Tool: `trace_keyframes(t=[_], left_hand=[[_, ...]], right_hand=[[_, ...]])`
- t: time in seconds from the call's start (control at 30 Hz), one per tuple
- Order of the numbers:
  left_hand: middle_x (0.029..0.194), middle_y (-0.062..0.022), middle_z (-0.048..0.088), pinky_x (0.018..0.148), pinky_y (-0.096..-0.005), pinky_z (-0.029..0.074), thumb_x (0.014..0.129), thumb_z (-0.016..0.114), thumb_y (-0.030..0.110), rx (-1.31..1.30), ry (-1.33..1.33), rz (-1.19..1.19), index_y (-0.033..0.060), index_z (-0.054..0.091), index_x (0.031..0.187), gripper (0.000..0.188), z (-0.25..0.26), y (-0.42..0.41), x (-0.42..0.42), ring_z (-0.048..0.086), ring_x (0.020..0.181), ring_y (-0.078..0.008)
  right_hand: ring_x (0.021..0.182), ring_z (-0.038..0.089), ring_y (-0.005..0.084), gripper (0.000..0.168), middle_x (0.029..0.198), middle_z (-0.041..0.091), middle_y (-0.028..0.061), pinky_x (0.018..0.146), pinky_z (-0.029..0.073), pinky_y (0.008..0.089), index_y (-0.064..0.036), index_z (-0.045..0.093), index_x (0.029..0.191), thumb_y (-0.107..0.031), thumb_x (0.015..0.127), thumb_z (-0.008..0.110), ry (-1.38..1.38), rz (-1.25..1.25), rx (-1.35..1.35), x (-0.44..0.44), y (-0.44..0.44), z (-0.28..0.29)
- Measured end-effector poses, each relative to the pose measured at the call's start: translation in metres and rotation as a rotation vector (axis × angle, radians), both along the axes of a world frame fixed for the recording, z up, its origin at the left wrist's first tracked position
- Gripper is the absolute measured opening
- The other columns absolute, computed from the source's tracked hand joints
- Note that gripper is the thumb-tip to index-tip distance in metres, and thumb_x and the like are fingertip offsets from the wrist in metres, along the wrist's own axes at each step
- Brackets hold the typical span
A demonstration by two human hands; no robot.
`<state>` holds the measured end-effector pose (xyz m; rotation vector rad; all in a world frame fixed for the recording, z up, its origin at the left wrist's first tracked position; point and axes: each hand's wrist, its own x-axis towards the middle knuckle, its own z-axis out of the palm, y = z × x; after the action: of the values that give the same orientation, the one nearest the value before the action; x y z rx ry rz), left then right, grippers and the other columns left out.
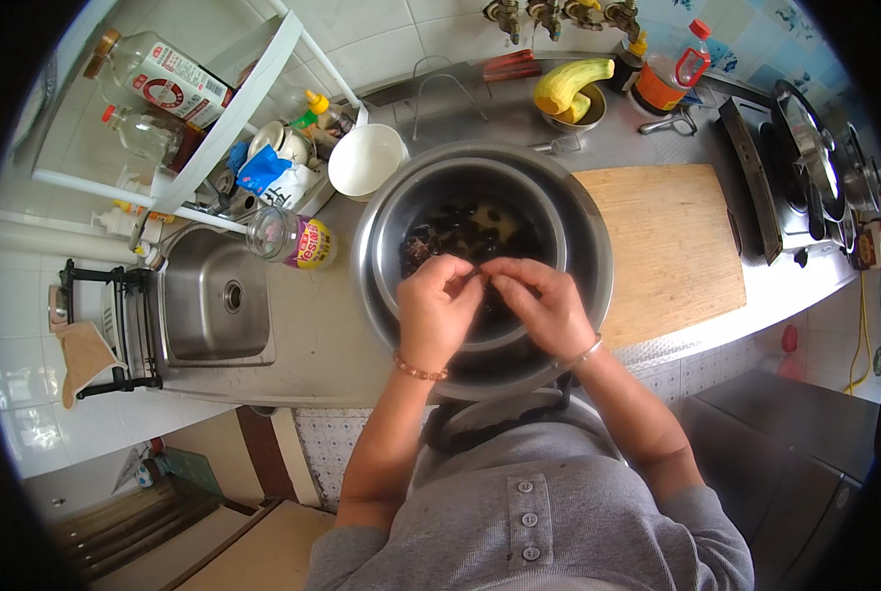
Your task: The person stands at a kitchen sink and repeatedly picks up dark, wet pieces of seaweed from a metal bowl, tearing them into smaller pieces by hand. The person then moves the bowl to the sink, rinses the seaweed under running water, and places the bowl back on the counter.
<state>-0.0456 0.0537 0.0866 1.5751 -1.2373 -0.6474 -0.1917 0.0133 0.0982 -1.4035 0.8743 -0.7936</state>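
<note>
Both my hands meet over a steel basin (555,214) that sits inside a larger steel basin (601,251). Dark, wet pieces, perhaps wood ear fungus (451,221), lie in brownish water in the inner one. My left hand (440,299) and my right hand (544,303) pinch a small dark piece (479,271) between their fingertips. Its exact kind is too small to tell. A wooden cutting board (662,244) is to the right of the basins, and a white bowl (366,161) stands at their upper left.
On the left are a steel sink (211,295), a glass jar (274,235) and a white shelf (226,111) with bottles. Peeled yellow-green squash (569,83) rests in a small bowl (595,111) behind the board. A stove (758,177) with pans is at the far right.
</note>
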Motion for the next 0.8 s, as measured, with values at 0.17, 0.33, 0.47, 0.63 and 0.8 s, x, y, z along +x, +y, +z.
trace_keyframes(t=[0.17, 0.33, 0.47, 0.63, 0.8], left_hand=[[0.065, 0.0019, 0.055, 0.048, -0.0173, 0.038, 0.073, 0.066, -0.006, -0.042, 0.034, -0.011, -0.001, 0.059, 0.079, 0.01, 0.001, 0.001, -0.001, 0.045, 0.055, -0.0013], [0.068, -0.0022, 0.055, 0.047, -0.021, 0.039, 0.069, 0.066, -0.007, -0.104, -0.168, -0.002, -0.0003, 0.059, 0.081, 0.015, 0.006, 0.001, -0.005, 0.047, 0.052, -0.0067], [0.071, -0.0081, 0.056, 0.048, -0.0279, 0.043, 0.067, 0.064, -0.006, -0.14, -0.402, -0.025, 0.0006, 0.059, 0.081, 0.016, 0.008, 0.001, -0.008, 0.054, 0.054, -0.0182], [0.073, -0.01, 0.057, 0.055, -0.0342, 0.046, 0.066, 0.064, -0.004, -0.126, -0.505, -0.07, 0.0018, 0.059, 0.079, 0.015, 0.005, 0.003, -0.008, 0.057, 0.063, -0.0278], [0.074, -0.0103, 0.057, 0.058, -0.0349, 0.046, 0.069, 0.064, -0.002, -0.065, -0.568, -0.131, 0.0018, 0.06, 0.078, 0.011, -0.004, 0.005, -0.004, 0.057, 0.066, -0.0284]], right_hand=[[0.075, 0.054, 0.0064, 0.017, 0.085, 0.063, 0.005, 0.067, 0.046, 0.0202, 0.003, 0.062, 0.099, -0.006, 0.085, 0.059, -0.02, -0.058, -0.041, -0.001, -0.002, -0.008], [0.069, 0.051, 0.0032, 0.014, 0.077, 0.06, 0.0008, 0.061, 0.044, 0.0181, 0.003, 0.062, 0.092, -0.007, 0.082, 0.064, -0.027, -0.02, 0.116, -0.001, -0.001, -0.005], [0.066, 0.048, 0.002, 0.013, 0.072, 0.058, -0.0015, 0.058, 0.043, 0.0179, 0.003, 0.062, 0.088, -0.007, 0.081, 0.065, -0.025, -0.07, 0.078, 0.002, -0.001, -0.011], [0.061, 0.044, 0.0023, 0.009, 0.066, 0.056, -0.0019, 0.054, 0.041, 0.0192, 0.002, 0.062, 0.085, -0.006, 0.079, 0.064, 0.053, -0.058, 0.021, 0.001, -0.001, -0.016], [0.058, 0.043, 0.0033, 0.009, 0.061, 0.053, -0.0011, 0.052, 0.039, 0.0208, 0.0, 0.061, 0.081, -0.007, 0.075, 0.062, 0.233, 0.008, 0.009, -0.006, -0.001, -0.024]])
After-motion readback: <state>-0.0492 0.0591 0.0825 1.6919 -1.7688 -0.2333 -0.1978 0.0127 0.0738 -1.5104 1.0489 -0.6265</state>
